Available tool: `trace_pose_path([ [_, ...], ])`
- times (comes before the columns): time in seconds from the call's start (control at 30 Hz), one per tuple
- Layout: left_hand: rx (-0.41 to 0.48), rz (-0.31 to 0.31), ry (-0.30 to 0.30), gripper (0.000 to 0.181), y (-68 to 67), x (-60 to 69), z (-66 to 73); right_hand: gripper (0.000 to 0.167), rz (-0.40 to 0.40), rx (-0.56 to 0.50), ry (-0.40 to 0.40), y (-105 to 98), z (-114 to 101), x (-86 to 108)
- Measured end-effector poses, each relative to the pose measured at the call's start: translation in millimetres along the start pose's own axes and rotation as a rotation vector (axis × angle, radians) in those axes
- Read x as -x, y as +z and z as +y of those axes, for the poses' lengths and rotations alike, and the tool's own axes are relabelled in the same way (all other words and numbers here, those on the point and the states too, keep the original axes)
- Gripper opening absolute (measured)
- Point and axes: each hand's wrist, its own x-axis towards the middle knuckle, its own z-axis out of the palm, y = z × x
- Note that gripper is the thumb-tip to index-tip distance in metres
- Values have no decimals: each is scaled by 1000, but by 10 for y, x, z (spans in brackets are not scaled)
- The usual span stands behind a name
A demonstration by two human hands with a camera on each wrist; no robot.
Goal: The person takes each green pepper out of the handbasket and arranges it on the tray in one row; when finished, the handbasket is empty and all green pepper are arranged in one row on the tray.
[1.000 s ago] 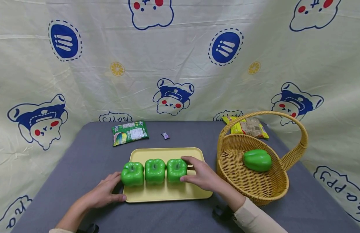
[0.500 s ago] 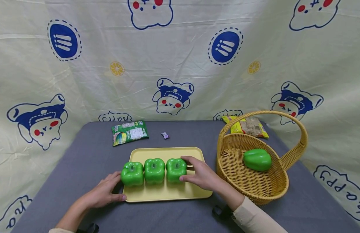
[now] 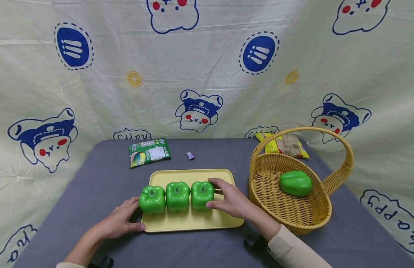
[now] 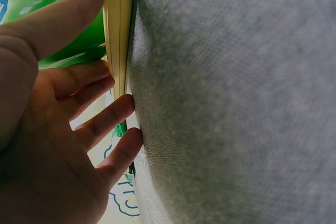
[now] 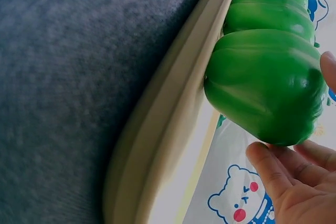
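Three green bell peppers stand in a row on a pale yellow tray (image 3: 193, 222), stems up. My right hand (image 3: 231, 199) holds the right-hand bell pepper (image 3: 202, 195), thumb at its front and fingers round its back right side; the right wrist view shows the fingertips (image 5: 260, 156) against this pepper. The middle bell pepper (image 3: 177, 196) is beside it. My left hand (image 3: 118, 221) rests at the tray's left front corner, fingers spread and fairly straight, thumb on the rim, close to the left-hand bell pepper (image 3: 152, 200). The left wrist view shows its fingertips (image 4: 123, 106) along the tray's edge.
A wicker basket (image 3: 290, 219) with a tall handle stands right of the tray, one green bell pepper (image 3: 295, 183) lying inside. Behind it is a yellow snack bag (image 3: 287, 146). A green packet (image 3: 150, 152) and a small purple wrapped piece (image 3: 190, 156) lie behind the tray.
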Motion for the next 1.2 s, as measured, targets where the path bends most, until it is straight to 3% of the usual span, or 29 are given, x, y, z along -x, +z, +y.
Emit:
trace_pose_path([
  [0.53,8,-18,-21,79,-3,-3,5,73,45,53,-47,-158,-94,80],
  [1.2,1,-14,-19,79,-1,-3,-12,71,150,154,-36,-687,-266,328],
])
